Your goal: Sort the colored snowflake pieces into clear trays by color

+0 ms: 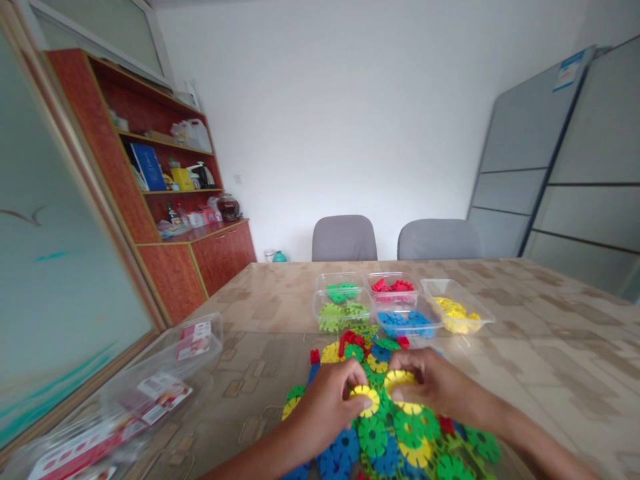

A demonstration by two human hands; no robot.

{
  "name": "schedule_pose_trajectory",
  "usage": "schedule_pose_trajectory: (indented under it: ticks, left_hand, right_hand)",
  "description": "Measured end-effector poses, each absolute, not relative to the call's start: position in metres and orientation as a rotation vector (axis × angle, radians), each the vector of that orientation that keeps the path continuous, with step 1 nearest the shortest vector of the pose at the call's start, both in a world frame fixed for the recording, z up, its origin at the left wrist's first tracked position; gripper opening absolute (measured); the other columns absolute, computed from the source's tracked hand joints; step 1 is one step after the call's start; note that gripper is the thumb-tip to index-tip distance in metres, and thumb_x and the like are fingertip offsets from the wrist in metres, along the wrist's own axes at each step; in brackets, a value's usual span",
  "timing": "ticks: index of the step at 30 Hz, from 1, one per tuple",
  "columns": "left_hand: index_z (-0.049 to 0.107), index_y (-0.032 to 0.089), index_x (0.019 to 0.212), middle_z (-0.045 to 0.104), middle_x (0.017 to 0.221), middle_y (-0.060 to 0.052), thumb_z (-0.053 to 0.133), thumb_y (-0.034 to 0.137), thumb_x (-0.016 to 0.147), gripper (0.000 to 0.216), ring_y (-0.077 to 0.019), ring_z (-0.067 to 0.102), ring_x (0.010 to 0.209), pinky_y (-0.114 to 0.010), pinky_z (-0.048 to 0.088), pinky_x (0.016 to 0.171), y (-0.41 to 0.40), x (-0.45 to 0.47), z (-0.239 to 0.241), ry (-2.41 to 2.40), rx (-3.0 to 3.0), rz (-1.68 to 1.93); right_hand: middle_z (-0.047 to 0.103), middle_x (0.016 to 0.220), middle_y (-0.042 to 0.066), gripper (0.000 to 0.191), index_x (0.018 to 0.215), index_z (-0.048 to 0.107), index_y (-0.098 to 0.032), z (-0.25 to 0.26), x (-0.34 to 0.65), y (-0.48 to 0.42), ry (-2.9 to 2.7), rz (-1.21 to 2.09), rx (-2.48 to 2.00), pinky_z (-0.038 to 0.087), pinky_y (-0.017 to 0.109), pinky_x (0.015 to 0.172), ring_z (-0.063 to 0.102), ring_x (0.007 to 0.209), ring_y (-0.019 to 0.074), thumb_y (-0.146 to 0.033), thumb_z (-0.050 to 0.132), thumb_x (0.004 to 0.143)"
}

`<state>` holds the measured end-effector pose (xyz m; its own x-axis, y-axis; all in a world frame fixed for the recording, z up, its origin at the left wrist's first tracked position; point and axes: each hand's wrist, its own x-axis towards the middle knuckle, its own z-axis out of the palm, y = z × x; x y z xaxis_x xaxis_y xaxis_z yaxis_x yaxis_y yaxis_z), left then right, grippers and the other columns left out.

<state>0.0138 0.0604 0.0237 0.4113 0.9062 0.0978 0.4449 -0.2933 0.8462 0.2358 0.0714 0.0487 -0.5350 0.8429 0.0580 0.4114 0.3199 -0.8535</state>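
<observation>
My left hand [336,393] pinches a yellow notched disc [369,402] between thumb and fingers. Just to its right, my right hand [425,379] is closed on yellow notched discs [400,381]; how many it grips I cannot tell. Both hands hover over a heap of plastic pieces, with green discs [373,437], blue discs [340,453] and a yellow disc [416,453] among them. Small red pieces [350,340] show at the far side of the heap. Parts of the heap are hidden under my hands.
Behind the heap stand clear tubs holding green pieces [342,292], light green pieces [336,316], red pieces [395,287], blue pieces [405,323] and yellow pieces [455,311]. Clear lidded containers [165,393] lie at the left. Two grey chairs [344,239] stand beyond the table [270,300].
</observation>
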Motion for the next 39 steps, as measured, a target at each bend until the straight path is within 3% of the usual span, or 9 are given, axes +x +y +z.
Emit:
schedule_pose_trajectory:
  ticks: [3, 8, 15, 21, 25, 31, 35, 39]
  left_hand:
    - [0.048, 0.02, 0.08, 0.047, 0.055, 0.009, 0.054, 0.017, 0.073, 0.009, -0.0094, 0.047, 0.043, -0.018, 0.035, 0.041, 0.06, 0.014, 0.018, 1.074, 1.714, 0.693]
    - [0.045, 0.018, 0.082, 0.054, 0.06, 0.007, 0.059, 0.021, 0.071, 0.019, -0.0093, 0.053, 0.046, -0.02, 0.044, 0.044, 0.06, 0.014, 0.013, 0.896, 1.52, 0.739]
    - [0.042, 0.019, 0.083, 0.058, 0.071, 0.005, 0.07, 0.021, 0.068, 0.032, -0.0096, 0.059, 0.053, -0.019, 0.046, 0.047, 0.064, 0.013, 0.007, 0.829, 1.49, 0.852]
    - [0.053, 0.018, 0.099, 0.06, 0.089, 0.0, 0.066, 0.015, 0.072, 0.03, -0.0092, 0.058, 0.065, -0.018, 0.044, 0.054, 0.066, 0.005, 0.005, 0.901, 1.682, 0.886]
    - [0.055, 0.017, 0.1, 0.061, 0.094, -0.003, 0.059, 0.019, 0.078, 0.023, -0.0103, 0.06, 0.068, -0.019, 0.043, 0.055, 0.065, 0.0, 0.012, 0.87, 1.738, 0.855]
    - [0.057, 0.015, 0.091, 0.059, 0.086, -0.002, 0.056, 0.023, 0.079, 0.015, -0.011, 0.059, 0.065, -0.021, 0.044, 0.057, 0.067, 0.004, 0.026, 0.866, 1.727, 0.873]
    - [0.057, 0.014, 0.09, 0.059, 0.083, -0.002, 0.055, 0.024, 0.078, 0.016, -0.0126, 0.06, 0.066, -0.022, 0.044, 0.057, 0.068, 0.005, 0.028, 0.877, 1.74, 0.861]
    - [0.059, 0.014, 0.09, 0.06, 0.085, -0.003, 0.053, 0.022, 0.079, 0.015, -0.0133, 0.06, 0.069, -0.022, 0.044, 0.059, 0.071, -0.005, 0.031, 0.915, 1.773, 0.867]
  right_hand:
    - [0.045, 0.06, -0.007, 0.025, 0.08, 0.056, -0.019, 0.042, 0.221, 0.064, -2.034, 1.314, -1.045, 0.033, 0.015, 0.035, 0.04, 0.043, 0.0058, -0.042, 0.068, 0.077]
    - [0.052, 0.06, -0.008, 0.025, 0.096, 0.052, -0.02, 0.036, 0.218, 0.061, -1.978, 1.445, -1.015, 0.037, 0.014, 0.038, 0.052, 0.043, 0.0067, -0.036, 0.065, 0.081]
    - [0.05, 0.071, -0.005, 0.026, 0.084, 0.055, -0.019, 0.037, 0.217, 0.062, -1.926, 1.428, -0.904, 0.04, 0.016, 0.044, 0.046, 0.056, 0.008, -0.039, 0.07, 0.076]
    - [0.045, 0.063, -0.008, 0.04, 0.078, 0.05, -0.019, 0.039, 0.237, 0.08, -1.803, 1.395, -0.996, 0.033, 0.018, 0.043, 0.039, 0.046, 0.0054, -0.052, 0.072, 0.069]
    - [0.043, 0.052, -0.01, 0.045, 0.081, 0.053, -0.02, 0.048, 0.274, 0.099, -1.682, 1.121, -1.253, 0.031, 0.02, 0.041, 0.038, 0.042, 0.007, -0.059, 0.07, 0.065]
    - [0.047, 0.048, -0.006, 0.048, 0.079, 0.056, -0.019, 0.065, 0.342, 0.134, -1.428, 0.666, -1.491, 0.034, 0.024, 0.039, 0.044, 0.042, 0.011, -0.063, 0.067, 0.062]
    - [0.059, 0.05, 0.002, 0.034, 0.079, 0.061, -0.019, 0.064, 0.372, 0.161, -1.348, 0.531, -1.633, 0.046, 0.03, 0.044, 0.057, 0.045, 0.018, -0.049, 0.068, 0.068]
    - [0.07, 0.066, 0.01, 0.02, 0.085, 0.064, -0.015, 0.057, 0.386, 0.171, -1.355, 0.341, -1.761, 0.051, 0.034, 0.05, 0.064, 0.047, 0.0207, -0.028, 0.061, 0.07]
